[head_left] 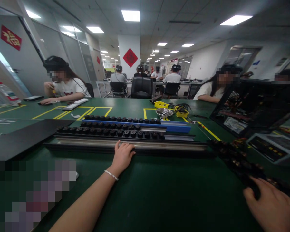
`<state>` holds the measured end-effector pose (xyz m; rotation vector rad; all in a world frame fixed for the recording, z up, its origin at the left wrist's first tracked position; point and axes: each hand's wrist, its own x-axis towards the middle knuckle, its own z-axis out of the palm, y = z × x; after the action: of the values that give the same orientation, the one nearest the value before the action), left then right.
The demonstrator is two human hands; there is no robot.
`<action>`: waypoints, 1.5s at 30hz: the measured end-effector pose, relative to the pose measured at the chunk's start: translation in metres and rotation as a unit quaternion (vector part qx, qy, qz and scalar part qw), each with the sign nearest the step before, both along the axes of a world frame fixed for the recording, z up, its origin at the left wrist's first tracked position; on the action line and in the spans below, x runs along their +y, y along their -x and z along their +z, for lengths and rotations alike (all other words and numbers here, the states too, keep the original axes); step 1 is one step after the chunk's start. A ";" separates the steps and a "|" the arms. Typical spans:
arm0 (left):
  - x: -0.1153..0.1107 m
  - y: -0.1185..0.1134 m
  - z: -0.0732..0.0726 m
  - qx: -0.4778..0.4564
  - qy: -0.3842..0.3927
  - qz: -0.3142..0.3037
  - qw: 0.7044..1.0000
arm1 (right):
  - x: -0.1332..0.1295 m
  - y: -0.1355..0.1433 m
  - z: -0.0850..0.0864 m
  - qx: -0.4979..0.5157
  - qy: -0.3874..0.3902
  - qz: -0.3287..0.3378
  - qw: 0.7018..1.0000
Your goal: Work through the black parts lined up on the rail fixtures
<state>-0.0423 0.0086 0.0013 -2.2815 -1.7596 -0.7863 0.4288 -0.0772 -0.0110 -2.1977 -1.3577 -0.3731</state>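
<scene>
My left hand [123, 154] is closed over the near edge of a long black track rail [87, 144] with a shiny metal channel, which lies across the table. At the right, my right hand [272, 204] curls round the near end of a row of black round socket modules [241, 164], partly blurred. The far end of that row meets the right end of the rail. Behind the rail lie more rails, including a blue rail [176, 128], with several black socket modules [125, 133] lined up along them.
The green table [159, 193] has yellow tape lines. A power supply box [273, 146] and an open computer case [248, 106] stand at right. Beyond the rails are a metal bowl [163, 112] and yellow bins [161, 104]. A dark panel [26, 135] lies left. People sit around.
</scene>
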 end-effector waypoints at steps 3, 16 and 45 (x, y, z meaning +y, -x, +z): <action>0.000 0.000 0.001 -0.008 0.008 -0.005 1.000 | 0.023 0.046 0.029 -0.123 -0.029 0.157 0.979; 0.007 -0.005 0.047 -0.040 -0.009 0.004 0.999 | 0.063 0.186 0.011 -0.167 -0.060 0.554 0.814; 0.251 0.001 0.130 0.089 0.085 0.010 0.992 | 0.194 0.212 0.029 0.011 -0.066 0.284 0.956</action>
<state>-0.0437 0.2599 0.1316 -2.3516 -1.8260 -0.4282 0.2173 0.1169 0.0182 -1.6023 -1.8097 -0.2108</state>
